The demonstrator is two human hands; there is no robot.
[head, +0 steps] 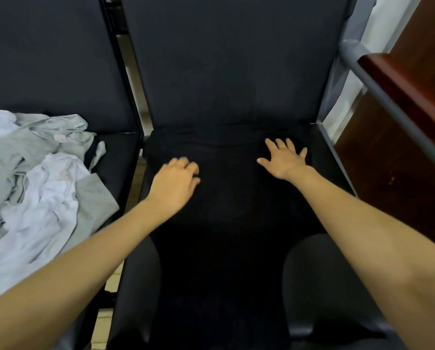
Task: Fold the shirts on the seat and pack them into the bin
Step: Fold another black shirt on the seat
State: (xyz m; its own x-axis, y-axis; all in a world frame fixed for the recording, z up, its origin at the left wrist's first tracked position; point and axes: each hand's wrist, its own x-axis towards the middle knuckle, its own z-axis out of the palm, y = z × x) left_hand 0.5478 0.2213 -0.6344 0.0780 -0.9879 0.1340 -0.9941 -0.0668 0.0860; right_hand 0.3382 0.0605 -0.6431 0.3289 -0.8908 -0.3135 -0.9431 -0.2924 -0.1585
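A black shirt (226,203) lies spread flat over the dark seat in front of me and hangs off its front edge. My right hand (285,157) lies flat on the shirt's upper right part, fingers spread. My left hand (176,183) rests on the shirt's upper left part with its fingers bent down onto the cloth; it is blurred, and I cannot make out whether it pinches the fabric. A heap of crumpled grey and white shirts (34,183) lies on the neighbouring seat to the left. No bin is in view.
The dark chair back (231,59) rises behind the shirt. A grey metal frame (378,84) and a reddish-brown wooden cabinet (408,127) stand close on the right. A narrow gap (135,102) separates the two seats. My dark-clad knees (320,281) sit below the seat's front edge.
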